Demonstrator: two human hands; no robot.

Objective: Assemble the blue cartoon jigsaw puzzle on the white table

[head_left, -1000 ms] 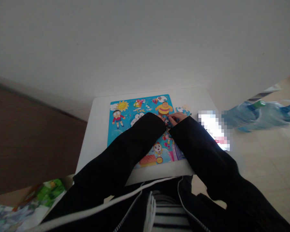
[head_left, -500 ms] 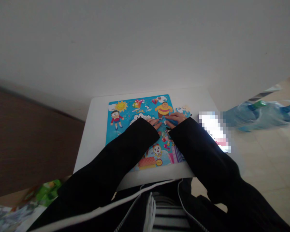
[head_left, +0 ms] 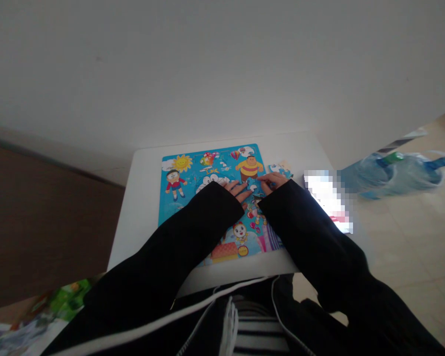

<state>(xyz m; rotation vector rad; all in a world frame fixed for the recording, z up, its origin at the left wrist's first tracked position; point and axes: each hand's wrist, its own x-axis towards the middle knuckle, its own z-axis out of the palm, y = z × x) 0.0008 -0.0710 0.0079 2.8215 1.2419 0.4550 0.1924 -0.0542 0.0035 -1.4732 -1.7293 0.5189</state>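
A blue cartoon jigsaw puzzle in a flat tray lies on a small white table. My left hand rests over the middle of it, fingers spread flat on the picture. Just right of those fingertips is a small blue-and-white puzzle piece. At that piece's right edge, my right hand has its thumb and forefinger drawn in, as if pinching the edge; the grip is small and blurred. Several loose puzzle pieces lie beside the tray, partly hidden behind my right hand.
To the right on the white table lies a bright-screened phone, blurred out. A pale wall stands behind the table. Large clear-blue water bottles in plastic wrap are on the tiled floor at right. A green bag lies low at left.
My left fingers have spread apart and drawn back slightly from the small piece. My right thumb and forefinger have moved slightly right and closer together, showing more of the piece.
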